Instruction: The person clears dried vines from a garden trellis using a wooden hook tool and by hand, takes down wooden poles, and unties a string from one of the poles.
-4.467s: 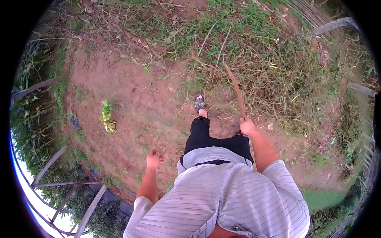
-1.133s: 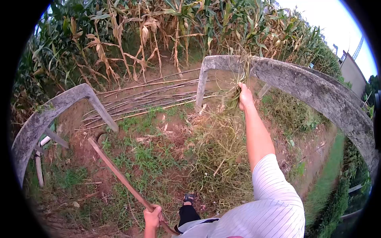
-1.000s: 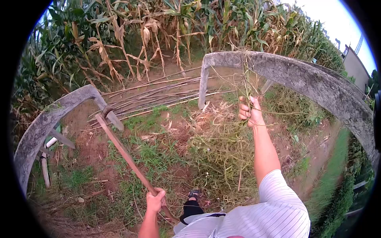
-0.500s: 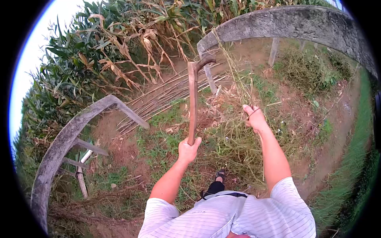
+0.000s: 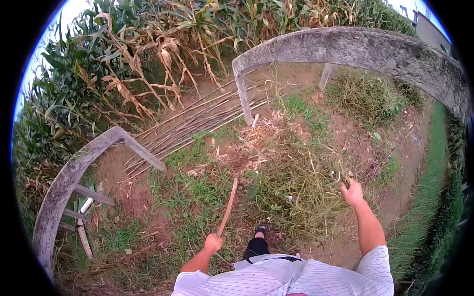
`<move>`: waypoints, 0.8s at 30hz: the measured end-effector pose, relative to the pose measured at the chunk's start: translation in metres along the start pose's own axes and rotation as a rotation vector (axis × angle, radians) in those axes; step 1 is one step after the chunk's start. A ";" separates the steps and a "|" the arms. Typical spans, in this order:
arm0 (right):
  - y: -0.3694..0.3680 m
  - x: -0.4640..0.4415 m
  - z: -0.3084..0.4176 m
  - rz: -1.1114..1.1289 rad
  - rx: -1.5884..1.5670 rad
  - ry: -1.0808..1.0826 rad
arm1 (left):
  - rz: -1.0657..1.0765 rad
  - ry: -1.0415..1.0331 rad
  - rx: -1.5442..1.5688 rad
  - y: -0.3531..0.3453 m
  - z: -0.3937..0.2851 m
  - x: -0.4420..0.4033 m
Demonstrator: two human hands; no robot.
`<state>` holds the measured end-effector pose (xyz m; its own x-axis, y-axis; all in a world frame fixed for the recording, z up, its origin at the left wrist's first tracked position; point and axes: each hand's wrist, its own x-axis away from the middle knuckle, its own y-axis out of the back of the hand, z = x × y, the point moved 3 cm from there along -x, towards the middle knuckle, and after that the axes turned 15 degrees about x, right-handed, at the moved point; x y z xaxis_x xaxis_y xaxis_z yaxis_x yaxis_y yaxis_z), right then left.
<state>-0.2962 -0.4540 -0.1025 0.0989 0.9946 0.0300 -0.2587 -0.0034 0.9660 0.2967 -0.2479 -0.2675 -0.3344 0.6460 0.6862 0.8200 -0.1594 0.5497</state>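
My left hand [image 5: 213,243], low and left of centre, is closed around the wooden handle of a sickle [image 5: 228,209]. Its handle slants up and away; the short curved head at the far end is hard to make out against the ground. Out to the right, my right hand [image 5: 352,193] grips a bunch of dry vines [image 5: 339,171], somewhat blurred. Between the hands spreads a tangled heap of dry vines [image 5: 296,190] on the soil. The held bunch hangs at the heap's right side.
Curved concrete frames arch at the left [image 5: 61,185] and upper right [image 5: 345,44]. Long thin poles [image 5: 192,126] lie on the soil before the corn plants [image 5: 123,64]. Another vine pile [image 5: 368,96] sits farther back. My foot [image 5: 260,230] stands near the heap.
The sickle has swung down from upright, its head now near the ground, and my left hand has moved lower left. My right hand has moved right and down with the vines.
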 end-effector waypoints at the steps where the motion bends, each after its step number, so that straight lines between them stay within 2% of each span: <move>1: 0.007 -0.008 -0.033 -0.142 -0.006 -0.045 | 0.025 0.041 0.002 -0.014 0.017 0.010; 2: 0.032 -0.018 -0.044 -0.323 -0.055 -0.006 | 0.018 0.077 0.051 -0.022 0.027 0.010; 5: 0.123 -0.072 -0.044 -0.515 0.148 -0.028 | -0.007 0.175 0.235 -0.048 0.054 -0.005; 6: 0.150 -0.090 -0.031 -0.636 0.128 0.080 | -0.033 0.127 0.225 -0.047 0.052 -0.007; 8: 0.191 -0.118 0.001 -0.625 0.265 0.168 | 0.031 0.185 0.510 -0.027 0.024 0.016; 9: 0.207 -0.125 0.027 -0.755 0.379 0.333 | 0.005 0.209 0.438 -0.008 0.001 0.034; 11: 0.220 -0.153 0.045 -0.766 0.501 0.450 | -0.119 0.112 0.452 -0.003 0.034 0.025; 13: 0.216 -0.183 0.050 -0.829 0.562 0.531 | -0.132 0.136 0.476 0.004 0.062 0.028; 14: 0.198 -0.208 0.032 -0.849 0.573 0.454 | -0.143 0.139 0.491 0.007 0.070 0.029; 15: 0.168 -0.219 0.037 -0.833 0.567 0.471 | -0.147 0.162 0.496 0.006 0.076 0.032; 17: 0.106 -0.225 0.035 -0.726 0.616 -0.067 | -0.181 0.273 0.536 0.006 0.094 0.041; 19: 0.033 -0.188 0.067 -0.039 0.668 -0.497 | -0.215 0.362 0.563 0.011 0.087 0.052; 21: -0.069 -0.179 0.041 0.266 0.763 -0.128 | -0.247 0.343 0.594 0.006 0.097 0.063; 22: -0.104 -0.153 0.047 0.338 0.693 0.002 | -0.187 0.425 0.625 0.005 0.102 0.066; 23: -0.122 -0.121 0.064 0.354 0.575 0.112 | -0.172 0.443 0.603 0.004 0.106 0.065; 24: -0.131 -0.087 0.078 0.451 0.339 0.067 | -0.102 0.446 0.635 0.001 0.107 0.061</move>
<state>-0.1962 -0.5476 -0.2120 -0.0138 0.8915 0.4529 0.0633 -0.4512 0.8901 0.3265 -0.1291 -0.2763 -0.4674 0.2522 0.8473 0.8388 0.4292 0.3350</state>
